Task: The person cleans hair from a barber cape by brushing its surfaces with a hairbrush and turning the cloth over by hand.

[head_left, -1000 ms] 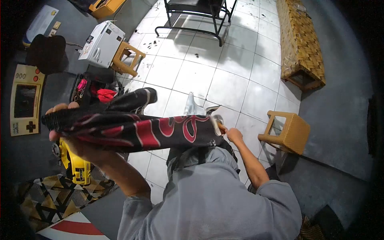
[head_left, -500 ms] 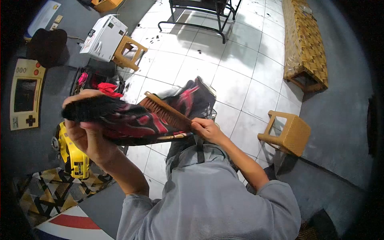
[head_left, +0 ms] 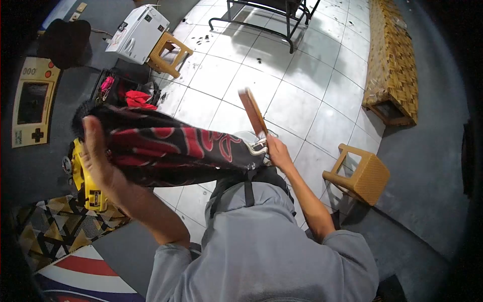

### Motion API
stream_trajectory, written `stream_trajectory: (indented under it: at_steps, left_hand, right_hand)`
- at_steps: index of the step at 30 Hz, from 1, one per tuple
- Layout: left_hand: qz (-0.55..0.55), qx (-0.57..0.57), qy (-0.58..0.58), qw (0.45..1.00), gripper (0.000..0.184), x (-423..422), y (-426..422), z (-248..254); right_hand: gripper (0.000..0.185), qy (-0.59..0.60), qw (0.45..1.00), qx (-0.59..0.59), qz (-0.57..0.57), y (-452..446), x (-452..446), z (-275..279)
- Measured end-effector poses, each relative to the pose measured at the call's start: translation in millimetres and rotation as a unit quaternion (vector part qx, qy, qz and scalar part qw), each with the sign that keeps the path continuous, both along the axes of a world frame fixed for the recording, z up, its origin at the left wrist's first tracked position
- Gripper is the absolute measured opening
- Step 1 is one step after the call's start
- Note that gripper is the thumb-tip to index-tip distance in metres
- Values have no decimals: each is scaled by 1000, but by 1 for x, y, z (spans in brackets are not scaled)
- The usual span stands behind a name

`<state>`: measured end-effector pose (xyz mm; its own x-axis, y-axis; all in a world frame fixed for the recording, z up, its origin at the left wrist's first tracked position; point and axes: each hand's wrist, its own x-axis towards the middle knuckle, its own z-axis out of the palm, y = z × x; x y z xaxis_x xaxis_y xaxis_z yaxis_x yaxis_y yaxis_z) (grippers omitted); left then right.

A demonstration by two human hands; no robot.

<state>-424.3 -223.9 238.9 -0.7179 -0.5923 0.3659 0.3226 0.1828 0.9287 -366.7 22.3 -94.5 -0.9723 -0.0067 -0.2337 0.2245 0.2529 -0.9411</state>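
A black cloth (head_left: 191, 148) with red and grey lettering-like patterns stretches across in front of me, held up at its left end. My left hand (head_left: 103, 163) is at that end, beside a fuzzy black part (head_left: 83, 113); one digit points up and the rest are partly hidden by the cloth. In my right hand (head_left: 279, 151) is a wooden-handled brush (head_left: 251, 110), gripped by its handle and angled up and away. The brush is apart from the cloth's patterned face, and its bristles are barely visible. Pale cord or trim (head_left: 257, 146) shows at the cloth's right end, near my right hand.
A tan stool (head_left: 370, 173) stands at right, below a long woven-pattern box (head_left: 392, 60). Black metal-framed furniture (head_left: 251, 25) is ahead on the white tiled floor (head_left: 236, 75). At left are a white box-shaped appliance (head_left: 138, 32), another stool (head_left: 168, 53) and a yellow object (head_left: 88, 181).
The brush has come off the cloth, swinging up and to the right in my right hand. The cloth now hangs straighter, its pattern more exposed, and my left hand has turned.
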Motion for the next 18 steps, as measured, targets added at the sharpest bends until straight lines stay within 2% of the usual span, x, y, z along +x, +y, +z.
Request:
stream_trajectory:
  at_steps: [1, 2, 3, 4, 6, 7, 8, 10, 12, 13, 14, 15, 17, 18]
  left_hand:
    - [-37, 30, -21, 999, 31, -3, 9, -1]
    - [-73, 61, -44, 995, 30, -3, 26, -3]
    - [-156, 155, -41, 975, 13, -2, 45, 1]
    - [-189, 168, -47, 966, 13, -2, 53, 0]
    - [-255, 196, -59, 945, 14, -5, 62, -3]
    - [-233, 195, -49, 951, 16, -8, 64, -4]
    - [-211, 200, -45, 956, 17, -10, 69, -2]
    - [-164, 211, -31, 963, 19, -13, 73, 8]
    - [-204, 174, -8, 963, 30, -10, 54, 14]
    - [-209, 151, 1, 966, 35, -7, 47, 19]
    - [-212, 130, 9, 968, 41, -6, 39, 22]
    - [-283, 272, 62, 918, 42, -7, 27, 21]
    - [-324, 266, 67, 905, 38, -7, 7, 28]
    - [-346, 264, 68, 898, 37, -7, -2, 30]
  right_hand:
    - [45, -64, 989, -134, -27, -11, -6, 52]
    - [47, -129, 954, -264, -54, -22, -7, 97]
    - [46, -23, 962, -271, -32, -32, -7, 130]
    - [45, 84, 958, -275, -12, -41, -6, 150]
    - [40, 211, 950, -225, 53, -60, -10, 158]
    - [34, 243, 937, -240, 78, -71, -13, 139]
    - [28, 183, 960, -179, 110, -75, -12, 123]
    - [22, 139, 983, -13, 118, -83, -9, 58]
    - [21, 173, 944, 213, 182, -64, 13, -37]
    - [21, 124, 934, 265, 204, -48, 26, -78]
    - [27, -9, 939, 283, 194, -32, 38, -80]
    - [31, -1, 916, 332, 225, -16, 51, -103]
    - [38, -161, 881, 362, 260, 6, 57, -135]
    - [40, -168, 900, 344, 209, 3, 49, -127]
